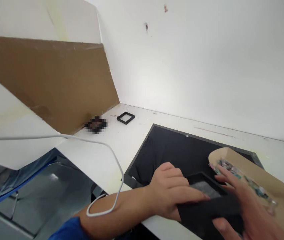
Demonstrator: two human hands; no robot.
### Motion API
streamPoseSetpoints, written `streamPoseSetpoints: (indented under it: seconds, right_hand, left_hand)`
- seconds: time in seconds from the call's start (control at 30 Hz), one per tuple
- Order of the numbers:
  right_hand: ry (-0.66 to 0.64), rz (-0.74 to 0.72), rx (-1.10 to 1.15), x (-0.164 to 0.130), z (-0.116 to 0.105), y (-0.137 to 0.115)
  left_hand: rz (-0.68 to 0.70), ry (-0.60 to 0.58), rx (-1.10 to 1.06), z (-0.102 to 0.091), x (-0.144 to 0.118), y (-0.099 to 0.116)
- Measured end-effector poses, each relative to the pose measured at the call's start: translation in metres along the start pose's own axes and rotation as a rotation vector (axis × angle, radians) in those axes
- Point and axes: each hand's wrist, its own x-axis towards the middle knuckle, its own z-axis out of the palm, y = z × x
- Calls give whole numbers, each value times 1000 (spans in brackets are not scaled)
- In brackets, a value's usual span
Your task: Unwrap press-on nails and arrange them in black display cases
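Observation:
My left hand (170,193) rests on a black square frame (207,208) at the front of the table, fingers laid over its near-left edge and gripping it. My right hand (242,206) holds the same frame from the right, thumb under its front edge. A grey insert shows inside the frame's opening. The frame lies over a black mat (172,150). A tan cardboard piece (262,176) with small colourful bits on it sits just behind my right hand.
A small black square frame (125,117) lies at the back near the wall corner, beside a blurred dark object (96,124). A large brown cardboard sheet (44,80) leans at the left. A white cable (99,146) loops across my left forearm.

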Motion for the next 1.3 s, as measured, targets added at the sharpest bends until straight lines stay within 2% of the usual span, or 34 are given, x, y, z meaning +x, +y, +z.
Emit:
streamPoseSetpoints:
  seconds: [0.1,0.17,0.3,0.47,0.53,0.63,0.73,0.8,0.87,0.97,1.03,1.1,1.2,1.3]
  right_hand:
    - [-135,-54,75,-1,24,-22]
    - [-194,-46,176,0,33,-28]
    - [-174,-1,368,-2,42,-19]
    - [-279,-88,418,-5,47,-7]
    - [-245,-96,421,-3,50,-3]
    - [-111,-131,264,3,52,3]
    - [49,-216,106,6,50,5]
    - [89,-275,72,3,47,2]
    - [51,-335,89,-4,44,-2]
    - [-14,-355,122,-13,42,-4]
    - [-16,-330,114,-15,44,1]
    - [13,-316,86,-12,49,12]
    - [128,-363,36,-6,56,28]
    - [155,-338,29,-5,56,25]
  left_hand:
    - [-19,12,15,4,-3,-4]
    - [-8,-10,22,5,-4,-7]
    - [77,-79,-3,6,-6,-10]
    - [110,-149,-63,8,-6,-11]
    - [62,-170,-75,10,-4,-10]
    - [-43,-197,-91,15,-1,-7]
    - [-122,-221,-131,17,-3,-7]
    - [-148,-237,-186,17,-6,-9]
    - [-118,-279,-253,17,-11,-13]
    - [72,-352,-313,15,-16,-19]
    - [133,-368,-305,15,-19,-23]
    - [101,-376,-276,16,-20,-25]
    - [76,-361,-258,18,-19,-26]
    - [73,-335,-256,13,-12,-30]
